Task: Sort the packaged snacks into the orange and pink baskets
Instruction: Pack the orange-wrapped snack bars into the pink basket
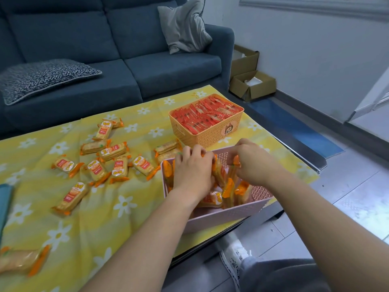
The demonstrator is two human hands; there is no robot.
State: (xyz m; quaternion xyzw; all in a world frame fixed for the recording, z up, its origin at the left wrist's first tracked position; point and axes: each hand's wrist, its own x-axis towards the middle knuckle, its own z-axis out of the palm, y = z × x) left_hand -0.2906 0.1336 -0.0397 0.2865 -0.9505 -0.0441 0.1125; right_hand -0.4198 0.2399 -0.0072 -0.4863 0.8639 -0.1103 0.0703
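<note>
Above tablecloth (pixel 105 218), left grip (pixel 192 171), right grip (pixel 252 163) pinch snacks (pixel 236 160).

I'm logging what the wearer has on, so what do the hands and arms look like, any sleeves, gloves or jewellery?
The left hand and right hand are bare: no gloves, and no rings that I can make out. The left forearm and right forearm are bare too, with no sleeve, watch or bracelet in view up to the picture's edge.

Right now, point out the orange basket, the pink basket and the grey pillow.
orange basket (pixel 200 135), head view, front wall.
pink basket (pixel 227 213), head view, near wall.
grey pillow (pixel 185 26), head view, middle.
</note>
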